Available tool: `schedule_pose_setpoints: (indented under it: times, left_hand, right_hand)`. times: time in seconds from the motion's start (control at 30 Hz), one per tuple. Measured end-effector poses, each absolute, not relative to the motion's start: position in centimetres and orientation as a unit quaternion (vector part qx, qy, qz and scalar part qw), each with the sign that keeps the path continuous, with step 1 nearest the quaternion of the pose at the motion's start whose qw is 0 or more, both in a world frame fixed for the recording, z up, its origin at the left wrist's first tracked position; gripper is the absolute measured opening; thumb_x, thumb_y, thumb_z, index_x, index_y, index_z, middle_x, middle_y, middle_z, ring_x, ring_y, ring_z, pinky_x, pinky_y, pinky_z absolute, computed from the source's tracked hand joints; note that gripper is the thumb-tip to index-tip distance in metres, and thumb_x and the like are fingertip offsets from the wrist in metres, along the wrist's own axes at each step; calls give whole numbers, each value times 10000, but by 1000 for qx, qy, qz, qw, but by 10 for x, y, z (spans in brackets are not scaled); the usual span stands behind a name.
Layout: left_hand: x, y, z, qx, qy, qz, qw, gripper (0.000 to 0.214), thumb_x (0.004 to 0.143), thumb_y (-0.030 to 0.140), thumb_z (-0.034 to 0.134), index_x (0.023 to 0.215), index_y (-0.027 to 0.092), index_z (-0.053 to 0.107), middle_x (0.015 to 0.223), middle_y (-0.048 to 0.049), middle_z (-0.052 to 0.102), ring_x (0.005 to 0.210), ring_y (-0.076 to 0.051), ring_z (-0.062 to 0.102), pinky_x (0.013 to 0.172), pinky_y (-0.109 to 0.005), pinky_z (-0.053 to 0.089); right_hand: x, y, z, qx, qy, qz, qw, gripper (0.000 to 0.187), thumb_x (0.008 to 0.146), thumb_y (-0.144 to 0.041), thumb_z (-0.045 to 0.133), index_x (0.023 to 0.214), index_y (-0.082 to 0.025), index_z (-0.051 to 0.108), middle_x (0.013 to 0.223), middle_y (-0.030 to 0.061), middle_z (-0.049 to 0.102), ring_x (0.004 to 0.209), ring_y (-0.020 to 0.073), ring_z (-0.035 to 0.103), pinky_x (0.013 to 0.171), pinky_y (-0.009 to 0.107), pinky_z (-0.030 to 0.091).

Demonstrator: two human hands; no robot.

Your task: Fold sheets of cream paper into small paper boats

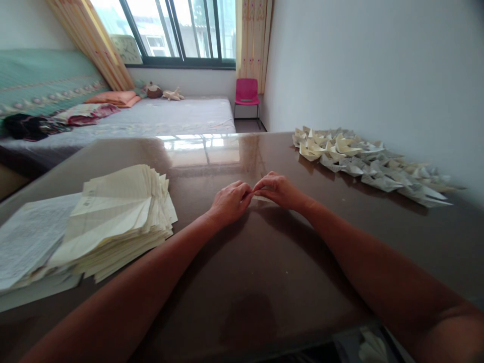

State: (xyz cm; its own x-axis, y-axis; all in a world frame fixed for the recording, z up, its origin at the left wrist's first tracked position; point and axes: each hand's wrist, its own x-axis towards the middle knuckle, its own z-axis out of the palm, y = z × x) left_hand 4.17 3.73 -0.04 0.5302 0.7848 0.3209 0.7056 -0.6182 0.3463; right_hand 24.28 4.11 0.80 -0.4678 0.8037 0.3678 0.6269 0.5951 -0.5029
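Over the middle of the brown table [227, 282], my left hand [232, 200] and my right hand [278, 189] meet at their fingertips. Both are closed in a pinch on a small piece of folded paper [263, 198]. Only a pale strip of that paper shows below the right fingers; the rest is hidden by my hands. To the left lies a thick stack of yellowed paper sheets [113, 212], creased and uneven at the edges. Several folded paper pieces [340, 146] with pointed ends stand in rows at the right.
Whiter printed sheets [34, 232] lie left of the stack. A white wall [370, 65] runs along the table's right side. Beyond the far edge are a bed [196, 113] and a pink chair [247, 92] below a window [181, 30].
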Motion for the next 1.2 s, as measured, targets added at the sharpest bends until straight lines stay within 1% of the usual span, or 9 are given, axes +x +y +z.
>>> schedule_pose_setpoints:
  times: [0.17, 0.43, 0.53, 0.73, 0.9, 0.97, 1.07, 1.13, 1.2]
  left_hand:
    - [44, 37, -2, 871, 439, 209, 74, 229, 945, 375, 368, 887, 223, 530, 921, -30, 606, 820, -186, 582, 676, -291, 390]
    - [46, 34, -4, 883, 436, 161, 67, 292, 976, 390, 254, 892, 241, 491, 928, -23, 564, 752, -180, 587, 597, -290, 341]
    - [46, 36, -4, 886, 427, 166, 78, 296, 975, 389, 260, 882, 241, 498, 918, -17, 565, 755, -176, 582, 605, -287, 345]
    - [44, 36, -4, 881, 426, 184, 93, 303, 959, 414, 318, 859, 245, 549, 903, -5, 587, 754, -168, 571, 610, -274, 339]
    - [43, 35, -2, 882, 404, 214, 112, 279, 938, 384, 354, 833, 230, 562, 867, -5, 588, 726, -149, 546, 640, -264, 349]
    - [43, 38, -1, 871, 416, 226, 131, 251, 914, 355, 383, 801, 215, 558, 828, -6, 587, 708, -145, 530, 649, -263, 351]
    - [41, 44, 2, 841, 461, 225, 168, 226, 861, 316, 422, 722, 197, 553, 708, 0, 568, 652, -141, 497, 630, -262, 341]
    - [40, 48, 4, 824, 485, 220, 195, 235, 834, 312, 434, 676, 189, 558, 639, 7, 551, 621, -138, 482, 603, -260, 329]
    - [39, 49, 7, 815, 488, 222, 219, 244, 812, 307, 440, 644, 181, 565, 603, 14, 544, 606, -132, 478, 588, -255, 324]
  right_hand:
    - [241, 39, 11, -431, -852, 111, 277, 216, 868, -396, 597, 838, -207, 697, 829, 38, 693, 895, 190, 552, 808, 300, 405]
    - [243, 40, 12, -440, -839, 154, 279, 175, 845, -347, 623, 822, -186, 687, 791, 41, 672, 824, 172, 560, 766, 278, 411]
    - [245, 41, 12, -418, -845, 181, 279, 162, 857, -310, 596, 830, -177, 686, 782, 35, 667, 783, 156, 553, 748, 266, 410]
    - [245, 44, 8, -422, -842, 180, 283, 178, 849, -322, 600, 819, -170, 688, 776, 39, 665, 831, 171, 550, 771, 278, 414]
    - [246, 46, 5, -398, -851, 207, 272, 192, 873, -310, 570, 853, -171, 701, 781, 40, 678, 825, 172, 565, 780, 283, 439]
    - [246, 45, 8, -414, -844, 178, 291, 228, 910, -309, 518, 904, -183, 708, 847, 52, 697, 889, 187, 568, 827, 309, 442]
    - [247, 42, 12, -455, -829, 83, 316, 288, 951, -330, 444, 1078, -235, 685, 1075, 63, 687, 1084, 227, 520, 949, 393, 401]
    - [249, 40, 14, -440, -847, 55, 293, 343, 927, -387, 490, 1222, -266, 615, 1243, 65, 621, 1192, 250, 466, 1006, 438, 372]
    - [252, 39, 12, -403, -878, 62, 252, 543, 846, -458, 603, 1346, -269, 508, 1377, 82, 518, 1267, 271, 415, 1036, 464, 363]
